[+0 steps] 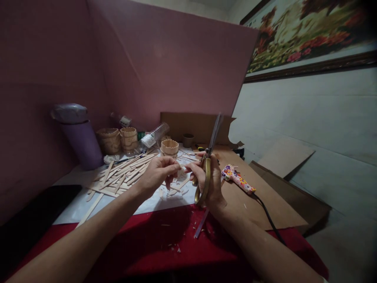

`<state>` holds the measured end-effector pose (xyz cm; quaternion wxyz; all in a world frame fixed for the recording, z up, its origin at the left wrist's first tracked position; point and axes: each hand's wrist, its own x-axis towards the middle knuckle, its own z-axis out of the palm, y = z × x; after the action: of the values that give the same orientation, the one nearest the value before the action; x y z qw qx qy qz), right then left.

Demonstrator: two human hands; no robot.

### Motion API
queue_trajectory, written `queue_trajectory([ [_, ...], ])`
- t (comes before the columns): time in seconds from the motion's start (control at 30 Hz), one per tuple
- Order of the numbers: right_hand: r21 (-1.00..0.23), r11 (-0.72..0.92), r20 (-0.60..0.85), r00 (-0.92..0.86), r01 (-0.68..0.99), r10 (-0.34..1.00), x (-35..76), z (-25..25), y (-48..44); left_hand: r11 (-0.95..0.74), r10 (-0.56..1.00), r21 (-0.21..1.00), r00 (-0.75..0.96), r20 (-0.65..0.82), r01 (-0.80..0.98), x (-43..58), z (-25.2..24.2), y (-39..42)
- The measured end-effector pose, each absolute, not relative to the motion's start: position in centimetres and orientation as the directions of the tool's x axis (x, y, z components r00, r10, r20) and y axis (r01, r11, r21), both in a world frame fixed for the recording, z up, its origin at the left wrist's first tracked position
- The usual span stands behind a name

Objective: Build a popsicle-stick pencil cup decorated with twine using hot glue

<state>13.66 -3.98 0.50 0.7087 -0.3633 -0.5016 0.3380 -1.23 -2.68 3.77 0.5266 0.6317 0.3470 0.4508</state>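
My right hand (209,181) is closed around the brass handles of a pair of scissors (207,162), whose blades point up and away. Its fingertips also meet my left hand (158,173) at the centre. My left hand pinches a small pale piece (182,168) between thumb and fingers; it looks like a bit of wooden stick, too small to be sure. Both hands hover over a white sheet (73,204) strewn with wooden craft sticks (123,175) and offcuts.
Small stick-built cups (169,147) and two more (119,139) stand behind. A purple flask (79,135), a plastic bottle (153,136), a patterned glue gun (238,179) with black cord on cardboard (265,200), a glue stick (201,224), red cloth (165,243), a dark object (35,212) at left.
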Motion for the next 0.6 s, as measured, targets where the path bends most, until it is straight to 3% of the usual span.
queue_trajectory([
  [0.2, -0.824, 0.560, 0.531, 0.237, -0.079, 0.814, 13.62, 0.10, -4.13, -0.226, 0.899, 0.974, 0.387, 0.206, 0.005, -0.92, 3.54, -3.04],
  [0.43, -0.872, 0.438, 0.367, 0.300, -0.217, 0.880, 13.92, 0.21, -3.71, -0.169, 0.927, 0.984, 0.328, 0.179, -0.058, -1.11, 3.60, -2.66],
  [0.6, -0.890, 0.378, 0.333, 0.203, -0.255, 0.921, 13.62, 0.30, -4.00, -0.137, 0.929, 0.987, 0.336, 0.156, -0.080, -1.07, 3.59, -2.63],
])
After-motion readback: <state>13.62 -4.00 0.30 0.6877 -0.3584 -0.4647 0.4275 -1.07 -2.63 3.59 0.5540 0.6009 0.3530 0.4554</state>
